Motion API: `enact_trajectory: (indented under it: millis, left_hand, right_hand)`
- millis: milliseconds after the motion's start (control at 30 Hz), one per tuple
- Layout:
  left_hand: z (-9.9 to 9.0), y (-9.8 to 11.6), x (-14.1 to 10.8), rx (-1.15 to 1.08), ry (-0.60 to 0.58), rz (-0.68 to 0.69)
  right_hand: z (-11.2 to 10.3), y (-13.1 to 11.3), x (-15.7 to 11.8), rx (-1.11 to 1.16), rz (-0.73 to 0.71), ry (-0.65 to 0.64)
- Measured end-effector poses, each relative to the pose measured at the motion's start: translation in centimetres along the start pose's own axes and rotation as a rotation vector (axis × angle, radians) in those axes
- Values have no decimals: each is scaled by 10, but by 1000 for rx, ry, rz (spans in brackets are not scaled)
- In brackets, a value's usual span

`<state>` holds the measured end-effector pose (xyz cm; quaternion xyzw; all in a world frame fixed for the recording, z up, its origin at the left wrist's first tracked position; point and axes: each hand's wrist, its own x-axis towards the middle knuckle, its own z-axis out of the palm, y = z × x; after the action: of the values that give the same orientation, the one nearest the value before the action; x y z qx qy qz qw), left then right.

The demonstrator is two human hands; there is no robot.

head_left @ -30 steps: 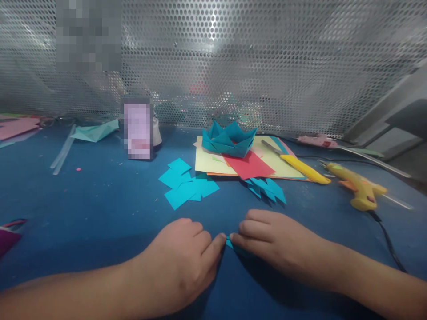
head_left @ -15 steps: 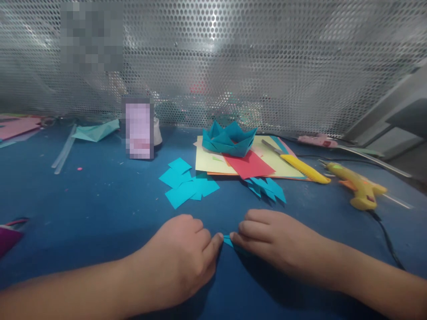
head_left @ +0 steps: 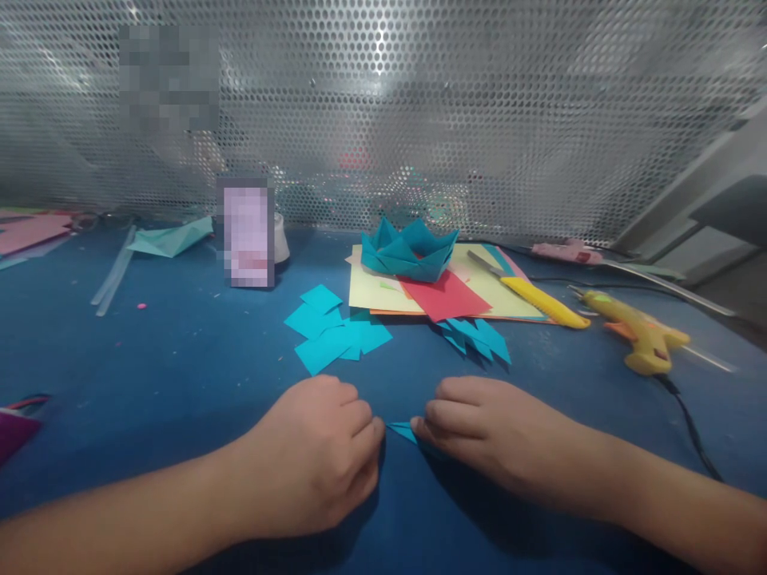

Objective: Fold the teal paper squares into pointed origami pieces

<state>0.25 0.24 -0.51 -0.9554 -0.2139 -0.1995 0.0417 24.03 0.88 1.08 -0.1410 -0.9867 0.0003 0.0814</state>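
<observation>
A small folded blue paper piece [head_left: 403, 430] lies on the blue table, its pointed tip showing between the two hands. My right hand [head_left: 479, 419] is closed on its right part, which the fingers hide. Just left of the tip, my left hand [head_left: 335, 455] has its fingers curled together, with a narrow gap to the paper; nothing shows in them. Beyond the hands lie flat blue paper squares [head_left: 323, 339] and several folded blue pieces [head_left: 478, 339]. Farther back, a blue folded paper crown shape [head_left: 408, 254] sits on stacked coloured sheets [head_left: 383, 297].
A red paper [head_left: 449, 295] and a yellow cutter [head_left: 545, 302] lie on the sheets. To the right is a yellow glue gun [head_left: 650, 331] with its cord. A phone [head_left: 247, 235] stands at the back left, near clear sticks [head_left: 115, 271]. A perforated metal panel [head_left: 383, 104] rises behind.
My left hand has moved slightly left, off the paper tip, leaving more of the tip visible. My right hand stays on the folded piece. The view has shifted slightly.
</observation>
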Motion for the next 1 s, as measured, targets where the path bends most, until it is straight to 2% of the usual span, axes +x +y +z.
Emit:
enact_trajectory:
  millis: [100,233,300,633,800,1000]
  left_hand:
    - [0,1,2,10,14,1]
    - [0,2,7,-53,-114,17]
    - [0,2,8,-88,-138,4]
    - [-4,2,7,-115,-190,6]
    - [-5,3,5,-112,-205,10]
    - [-7,2,5,-110,-210,26]
  right_hand:
    - [-1,0,0,4,-16,1]
    - [-1,1,0,-25,-38,-47]
    - [-1,1,0,-31,-29,-43]
    - [-1,-1,-3,-91,31,-26]
    - [-5,3,-6,-9,45,-108]
    - [-7,3,-6,5,59,-128]
